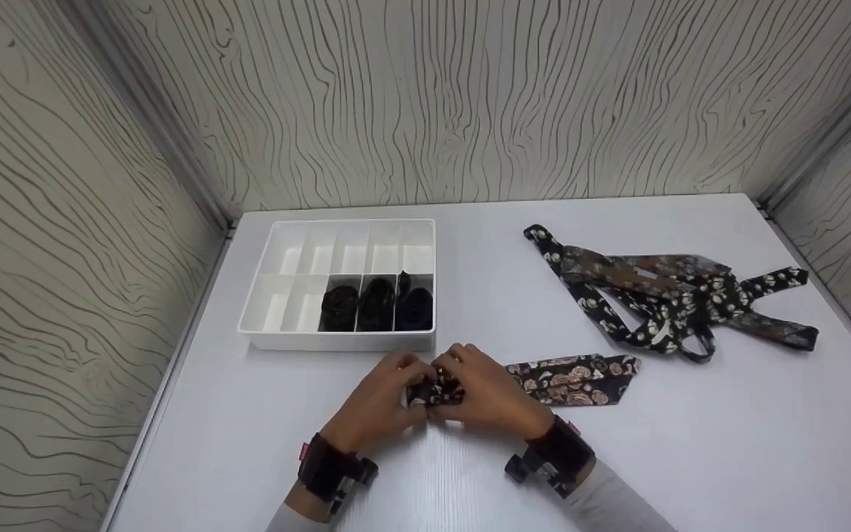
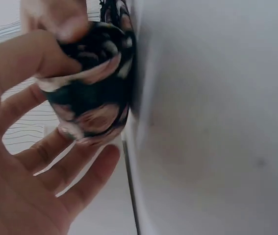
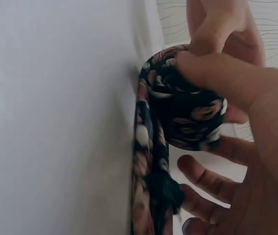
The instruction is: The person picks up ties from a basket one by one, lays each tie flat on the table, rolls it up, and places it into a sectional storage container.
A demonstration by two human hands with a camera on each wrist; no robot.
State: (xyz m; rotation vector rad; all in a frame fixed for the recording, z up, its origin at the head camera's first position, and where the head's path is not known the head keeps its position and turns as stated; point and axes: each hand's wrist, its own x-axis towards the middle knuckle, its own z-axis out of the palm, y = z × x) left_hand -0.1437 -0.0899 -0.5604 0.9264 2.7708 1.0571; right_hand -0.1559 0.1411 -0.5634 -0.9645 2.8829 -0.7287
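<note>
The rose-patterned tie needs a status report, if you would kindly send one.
Left hand, right hand: both gripping the rolled end of the tie. Loose end stretched out rightward. White tray beyond the hands, clear of the loose end.

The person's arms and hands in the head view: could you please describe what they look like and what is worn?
The left hand and right hand are bare, with no gloves. Each wrist wears a black band with a small red tag and a dark device on its inner side. Pale grey sleeves cover the forearms behind the bands.
</note>
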